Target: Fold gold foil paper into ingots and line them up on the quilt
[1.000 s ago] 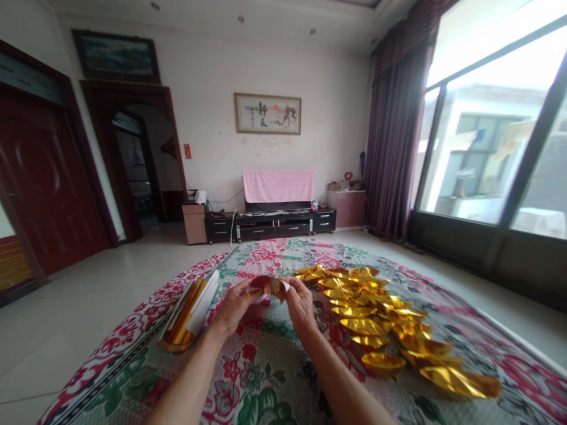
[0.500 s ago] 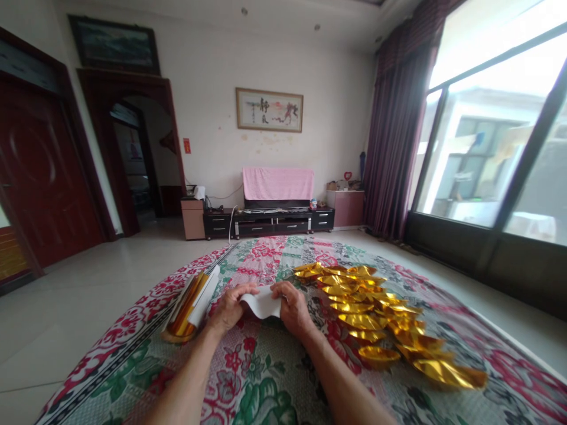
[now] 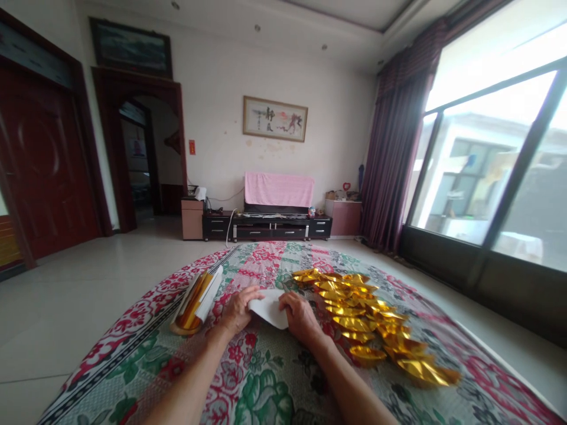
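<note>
Between my hands is a sheet of paper (image 3: 269, 308), its white side toward me and its lower edge rounded. My left hand (image 3: 241, 308) pinches the left end, and my right hand (image 3: 301, 316) grips the right end with bent fingers. To the left lies a curled stack of gold and white paper sheets (image 3: 198, 302). On the right, several folded gold paper ingots (image 3: 354, 323) lie in slanting rows, the nearest a short way from my right hand.
A flowered cloth (image 3: 266, 392) in red, green and white covers the round table. Past it, a low black cabinet (image 3: 270, 229) stands at the wall with a pink towel (image 3: 279, 189) draped above it. Dark-framed windows (image 3: 469, 177) and a purple curtain (image 3: 387, 165) are at the right.
The paper was curved in a wave and now looks flatter, with more of its white face showing. Both hands still hold it. The whole view has tilted and shifted slightly.
</note>
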The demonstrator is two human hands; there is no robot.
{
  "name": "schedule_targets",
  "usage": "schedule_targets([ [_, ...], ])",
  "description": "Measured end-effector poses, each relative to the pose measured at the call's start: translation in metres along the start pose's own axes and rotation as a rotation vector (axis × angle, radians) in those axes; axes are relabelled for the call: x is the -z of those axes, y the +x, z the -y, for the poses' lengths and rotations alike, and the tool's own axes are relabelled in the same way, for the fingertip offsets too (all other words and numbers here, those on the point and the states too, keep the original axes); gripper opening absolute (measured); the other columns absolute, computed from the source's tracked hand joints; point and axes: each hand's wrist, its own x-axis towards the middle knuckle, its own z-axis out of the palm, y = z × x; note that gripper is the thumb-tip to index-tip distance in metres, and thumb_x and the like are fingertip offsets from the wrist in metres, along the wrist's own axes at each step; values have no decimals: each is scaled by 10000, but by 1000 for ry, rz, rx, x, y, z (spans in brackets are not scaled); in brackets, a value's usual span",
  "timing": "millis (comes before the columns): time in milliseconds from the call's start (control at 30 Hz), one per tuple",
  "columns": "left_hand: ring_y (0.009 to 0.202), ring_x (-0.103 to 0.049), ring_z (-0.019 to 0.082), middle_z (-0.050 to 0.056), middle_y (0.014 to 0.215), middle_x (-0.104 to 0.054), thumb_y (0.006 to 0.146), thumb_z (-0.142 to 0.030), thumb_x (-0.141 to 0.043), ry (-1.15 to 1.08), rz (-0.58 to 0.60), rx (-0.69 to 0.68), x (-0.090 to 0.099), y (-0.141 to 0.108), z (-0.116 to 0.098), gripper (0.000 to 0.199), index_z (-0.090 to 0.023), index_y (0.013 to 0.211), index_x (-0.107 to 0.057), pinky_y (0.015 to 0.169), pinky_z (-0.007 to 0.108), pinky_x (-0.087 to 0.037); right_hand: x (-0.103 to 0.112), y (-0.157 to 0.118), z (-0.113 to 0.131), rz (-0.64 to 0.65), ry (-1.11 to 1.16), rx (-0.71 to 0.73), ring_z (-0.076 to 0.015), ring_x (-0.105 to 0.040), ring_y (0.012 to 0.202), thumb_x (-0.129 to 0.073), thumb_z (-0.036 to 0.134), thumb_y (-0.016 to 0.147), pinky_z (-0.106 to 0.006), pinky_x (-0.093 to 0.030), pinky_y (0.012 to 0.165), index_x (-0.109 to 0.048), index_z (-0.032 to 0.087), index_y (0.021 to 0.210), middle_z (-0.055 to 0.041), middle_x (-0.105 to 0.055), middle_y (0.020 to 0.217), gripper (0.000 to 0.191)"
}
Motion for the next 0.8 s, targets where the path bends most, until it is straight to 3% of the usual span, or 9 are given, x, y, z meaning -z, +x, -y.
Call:
schedule_targets([
  [133, 1067, -576, 180, 50, 1150, -635, 703, -98, -494, 32, 71, -42, -1, -6, -6, 332, -233, 901, -724, 962, 287, -423, 9, -14, 0, 23, -23, 15, -145, -546, 836, -386, 29, 698, -238, -392, 791, -587, 179, 720, -46, -607, 848, 252],
  [300, 1113, -548, 192, 20, 1117, -656, 700, -92, -479, 90, 185, -56, -1, -16, -11, 361, -269, 897, -725, 1097, 373, -252, 14, -30, 1, 23, -8, 27, -142, -545, 818, -374, 20, 684, -237, -390, 786, -581, 176, 713, -45, -607, 826, 261],
  [400, 1228, -447, 216, 23, 1151, -638, 653, -85, -509, 83, 229, -35, -1, -22, -9, 386, -258, 926, -719, 1079, 374, -284, 15, -36, 4, 37, -3, 40, -145, -545, 841, -361, 0, 646, -244, -389, 807, -599, 182, 783, -41, -612, 842, 330],
  [500, 1186, -488, 211, 28, 1151, -638, 618, -78, -525, 28, 227, -33, 0, -24, -8, 409, -252, 940, -707, 1061, 356, -303, 16, -38, 7, 64, -2, 37, -157, -543, 884, -382, 0, 594, -256, -386, 835, -620, 193, 848, -43, -622, 882, 398],
  [600, 1038, -578, 191, 27, 1090, -664, 632, -109, -515, -81, 219, 45, 6, -22, -14, 375, -236, 939, -689, 945, 301, -402, 18, -37, 9, 94, 30, 47, -164, -550, 876, -434, 32, 601, -253, -389, 823, -636, 200, 811, -34, -632, 868, 336],
  [667, 880, -617, 188, 25, 922, -703, 657, -198, -545, -171, 226, 160, 10, -19, -20, 278, -215, 897, -683, 793, 266, -456, 19, -35, 9, 82, 57, 58, -157, -557, 834, -462, 71, 648, -243, -389, 791, -641, 201, 777, -22, -634, 817, 256],
  [733, 760, -606, 183, 6, 742, -687, 659, -283, -571, -225, 218, 249, 14, -16, -24, 196, -194, 794, -681, 685, 242, -440, 18, -32, 9, 33, 56, 36, -144, -555, 738, -467, 132, 721, -225, -387, 708, -632, 192, 707, -13, -620, 723, 176],
  [800, 656, -564, 166, -17, 585, -612, 663, -345, -574, -222, 180, 295, 15, -12, -26, 182, -182, 659, -656, 606, 224, -389, 15, -28, 8, -33, -8, -47, -124, -516, 600, -451, 205, 786, -213, -351, 592, -594, 181, 606, -7, -577, 608, 231],
])
